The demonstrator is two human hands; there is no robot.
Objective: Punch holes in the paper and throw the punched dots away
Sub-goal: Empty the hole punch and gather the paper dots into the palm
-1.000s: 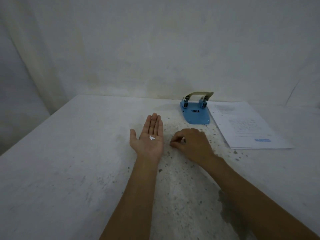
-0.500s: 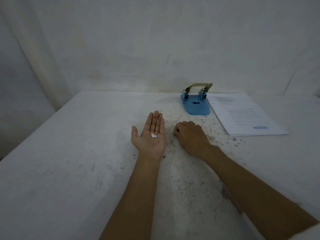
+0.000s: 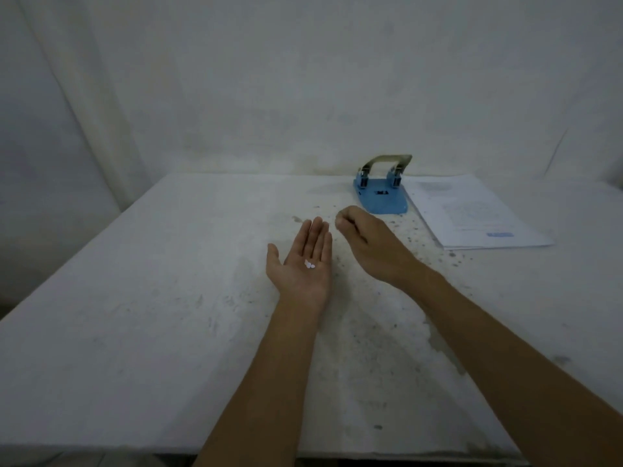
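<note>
Head view: a white, speckled table (image 3: 168, 298) fills most of the frame, with a pale wall behind it. At the far right of the table lies a stack of printed paper (image 3: 472, 214), and just to its left, touching or nearly touching its edge, stands a blue hole punch (image 3: 382, 197) with its metal handle raised. The right hand (image 3: 371, 247) hovers near the punch, back up, its fingers (image 3: 344, 222) curled and pressed together at the tips; whether they pinch anything cannot be told. The left hand (image 3: 303, 264) lies just beside it, palm up and flat, with fingers extended and close together. A few small white punched dots (image 3: 309, 264) rest on that palm.
</note>
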